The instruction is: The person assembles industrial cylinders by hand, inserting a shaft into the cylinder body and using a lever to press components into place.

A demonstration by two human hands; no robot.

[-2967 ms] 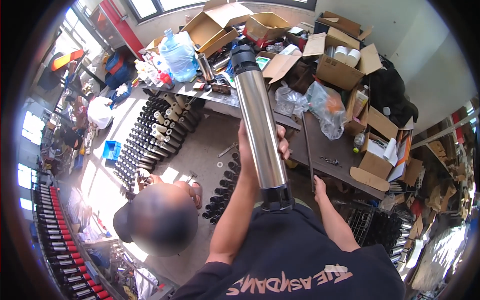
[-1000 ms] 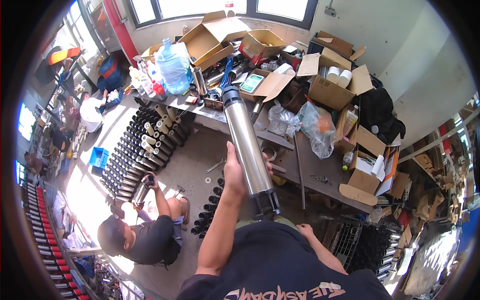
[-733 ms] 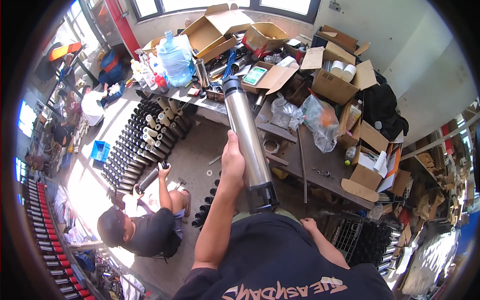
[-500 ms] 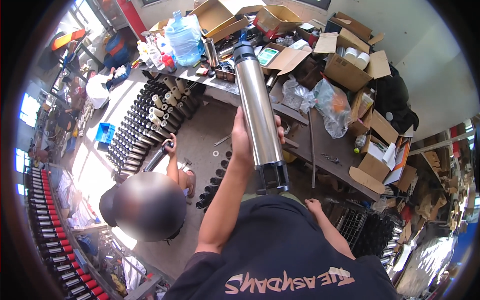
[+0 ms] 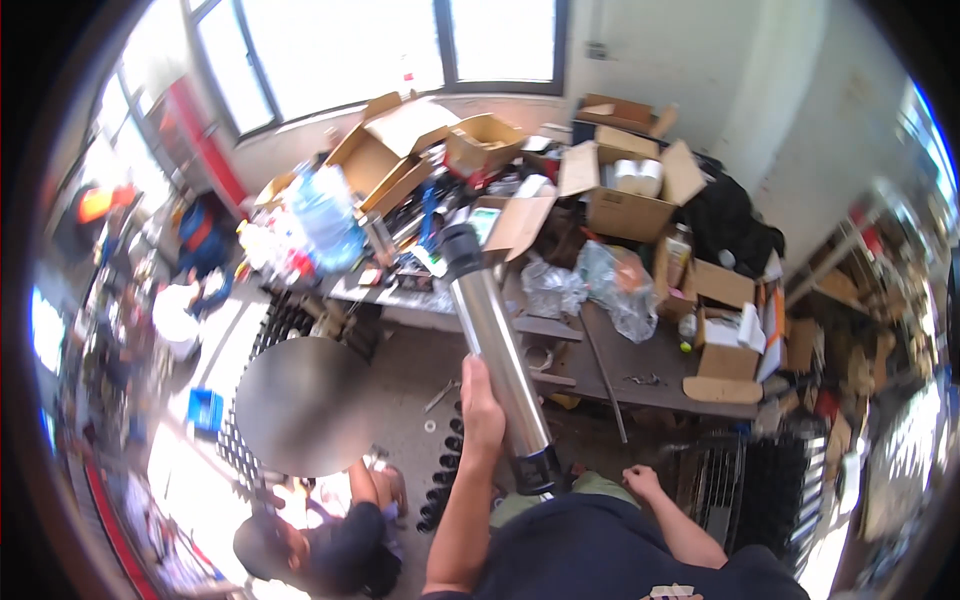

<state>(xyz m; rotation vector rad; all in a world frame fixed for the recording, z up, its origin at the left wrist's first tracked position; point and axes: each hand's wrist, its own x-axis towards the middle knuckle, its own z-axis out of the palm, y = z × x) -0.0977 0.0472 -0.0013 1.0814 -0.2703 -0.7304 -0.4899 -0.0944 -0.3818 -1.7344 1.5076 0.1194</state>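
Note:
My left hand (image 5: pixel 482 408) is wrapped round the shiny steel body of a submersible pump (image 5: pixel 500 355). The pump leans, its black-capped upper end toward the bench and its black lower end close to my body. My right hand (image 5: pixel 643 480) hangs low beside my green shorts, with its fingers curled in and no object visible in them. It is apart from the pump.
A cluttered bench (image 5: pixel 655 380) holds cardboard boxes (image 5: pixel 630 210), a blue water bottle (image 5: pixel 325 215) and plastic bags (image 5: pixel 620 290). At the lower left, another person (image 5: pixel 345 545) sits low near a blue bin (image 5: pixel 205 410). Black cylindrical parts (image 5: pixel 440 485) line the floor.
The view has tipped upward, bringing the windows in. My left hand still grips the pump, which sits lower in view. The other person appears lower too. My right hand stays at my side.

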